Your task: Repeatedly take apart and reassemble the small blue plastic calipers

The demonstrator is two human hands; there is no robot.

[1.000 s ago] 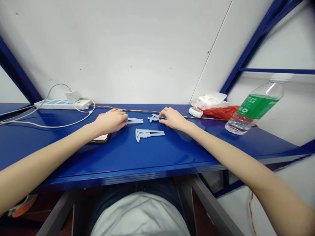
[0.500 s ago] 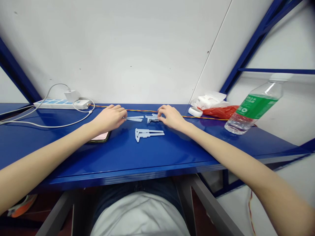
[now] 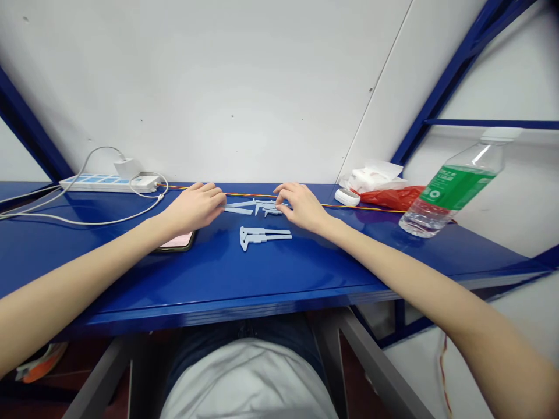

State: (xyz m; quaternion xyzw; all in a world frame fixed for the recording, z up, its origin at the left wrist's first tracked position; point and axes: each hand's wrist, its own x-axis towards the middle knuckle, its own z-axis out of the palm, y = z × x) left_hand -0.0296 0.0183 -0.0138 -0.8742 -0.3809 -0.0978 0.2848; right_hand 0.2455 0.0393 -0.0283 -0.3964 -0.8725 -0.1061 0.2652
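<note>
While the right hand [image 3: 302, 206] pinches one caliper [image 3: 267, 206], the left hand [image 3: 195, 205], its closure indeterminable, covers part of another caliper [image 3: 240, 211]

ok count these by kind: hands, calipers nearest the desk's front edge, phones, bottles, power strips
Hands: 2 (left hand, right hand)
Caliper nearest front edge: 1
Phone: 1
Bottle: 1
Power strip: 1
Total: 6

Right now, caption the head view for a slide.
Left hand and right hand at pale calipers, another caliper nearer, on blue table.
</note>
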